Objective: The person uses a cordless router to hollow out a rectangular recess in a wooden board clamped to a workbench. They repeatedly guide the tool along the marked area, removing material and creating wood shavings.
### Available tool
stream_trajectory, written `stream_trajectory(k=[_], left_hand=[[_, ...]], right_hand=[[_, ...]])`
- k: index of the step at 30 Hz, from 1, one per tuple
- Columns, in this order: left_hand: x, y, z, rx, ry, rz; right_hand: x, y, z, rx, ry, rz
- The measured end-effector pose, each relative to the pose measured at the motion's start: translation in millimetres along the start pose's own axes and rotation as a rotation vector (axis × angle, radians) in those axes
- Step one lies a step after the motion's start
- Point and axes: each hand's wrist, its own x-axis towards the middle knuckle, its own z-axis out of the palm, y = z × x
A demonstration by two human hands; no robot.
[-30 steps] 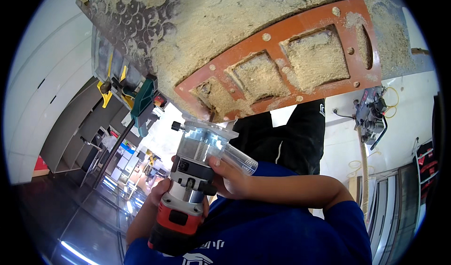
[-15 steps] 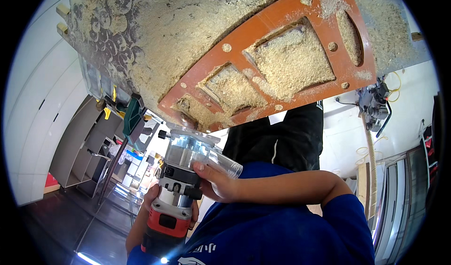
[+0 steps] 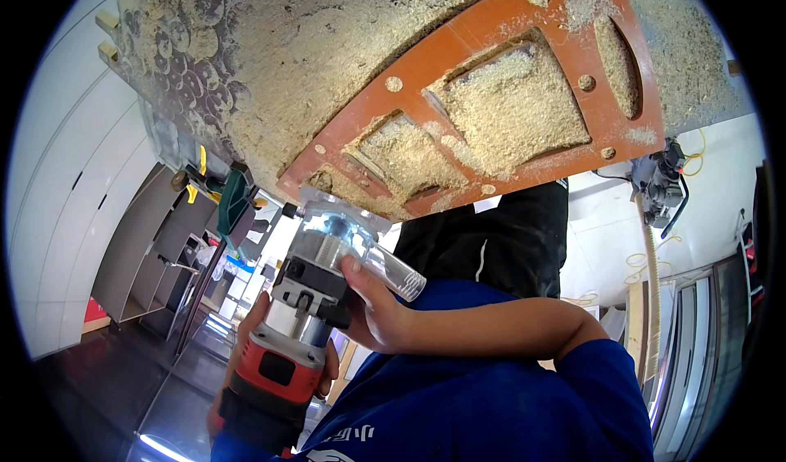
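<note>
A red and black trim router [image 3: 282, 364] is tilted in front of my body, its clear plastic base [image 3: 332, 233] at the upper end beside the near left edge of an orange template [image 3: 491, 20]. My left hand [image 3: 246, 331] is wrapped around the red motor body, with fingertips showing on its other side. My right hand [image 3: 377, 311] grips the router higher up, thumb by the clear base and its round side tube [image 3: 397, 274]. A light glows inside the base. The cutting end is hard to make out. Sawdust [image 3: 512, 106] fills the template's openings.
The workbench [image 3: 286, 69] under the template is thick with sawdust and ring marks. A dark green clamp [image 3: 235, 200] hangs at its left edge. Grey shelving [image 3: 131, 257] stands at the left. Another machine [image 3: 659, 184] with a yellow cord lies to the right.
The router has tilted, its red motor end moving left and down, with both hands still around it. Its clear base has come slightly closer to the template. My view has shifted a little.
</note>
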Motion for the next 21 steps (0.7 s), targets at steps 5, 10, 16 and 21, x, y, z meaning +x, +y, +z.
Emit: stream_trajectory(k=[5,10,16,21], left_hand=[[3.4,6.6,-5.3,-0.054,-0.063,-0.083],[33.8,-4.5,-18.7,0.533,-0.137,0.585],[98.3,-18.0,-37.6,1.269,0.323,1.754],[123.6,-11.8,-37.1,1.158,0.239,2.009]], right_hand=[[8.1,-1.1,14.6,0.050,0.051,-0.066],[4.2,-3.9,25.8,0.078,0.163,-0.016],[1.6,-3.4,22.7,0.079,0.165,0.060],[6.8,-0.3,19.5,-0.096,0.231,-0.004]])
